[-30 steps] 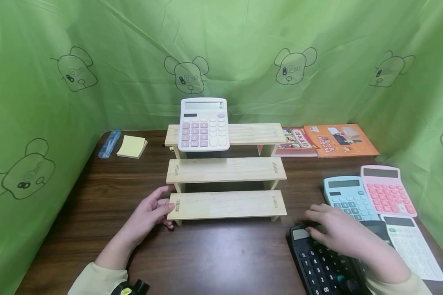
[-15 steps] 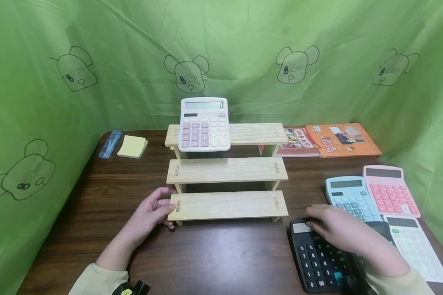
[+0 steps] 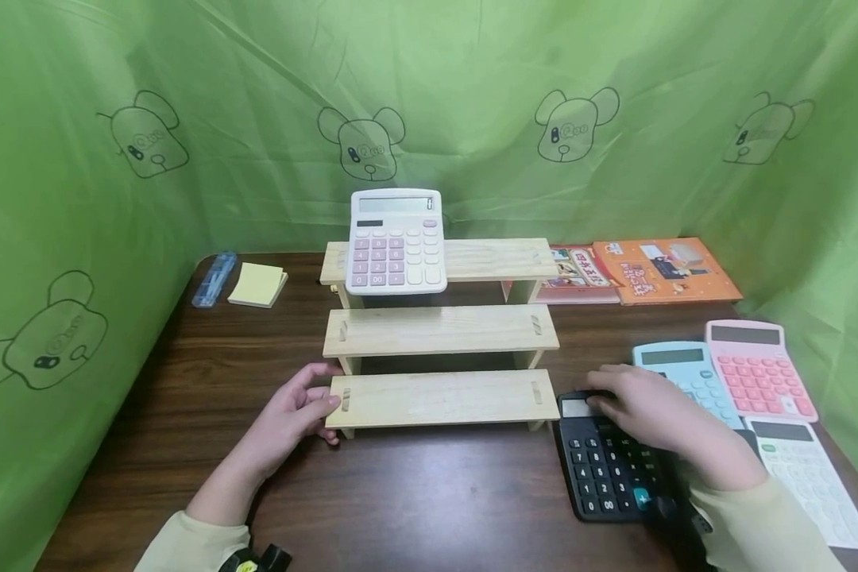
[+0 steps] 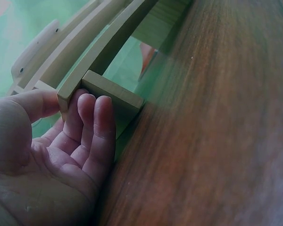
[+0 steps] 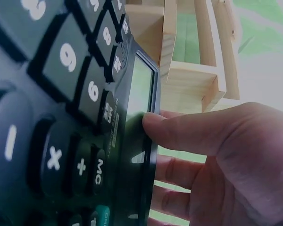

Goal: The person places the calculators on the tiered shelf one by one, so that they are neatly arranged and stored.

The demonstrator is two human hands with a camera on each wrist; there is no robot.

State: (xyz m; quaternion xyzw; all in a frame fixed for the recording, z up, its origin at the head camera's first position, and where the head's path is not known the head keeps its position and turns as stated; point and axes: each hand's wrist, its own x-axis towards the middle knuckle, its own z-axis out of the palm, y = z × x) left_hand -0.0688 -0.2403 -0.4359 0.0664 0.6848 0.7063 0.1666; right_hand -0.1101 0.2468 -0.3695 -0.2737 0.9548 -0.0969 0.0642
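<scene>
A three-tier wooden display stand (image 3: 446,397) stands on the table. At the left end of its lowest shelf, my left hand (image 3: 295,409) pinches the board, thumb on top and fingers underneath, as the left wrist view shows. My right hand (image 3: 651,407) grips a black calculator (image 3: 600,481) by its screen end. In the right wrist view the thumb (image 5: 179,131) presses on the screen (image 5: 140,89) while the fingers pass behind. The calculator's top corner is close to the lowest shelf's right end. A white calculator with lilac keys (image 3: 396,242) leans upright on the top shelf.
Blue (image 3: 675,357), pink (image 3: 758,369) and white (image 3: 804,469) calculators lie at the right, partly behind my right arm. Orange and red booklets (image 3: 668,270) lie behind the stand. Yellow sticky notes (image 3: 256,284) and a blue translucent item (image 3: 214,280) sit back left. Green curtain (image 3: 472,95) surrounds the table.
My right hand has moved the black calculator away from me, toward the stand, and turned it a little straighter. My left hand has stayed at the shelf's end.
</scene>
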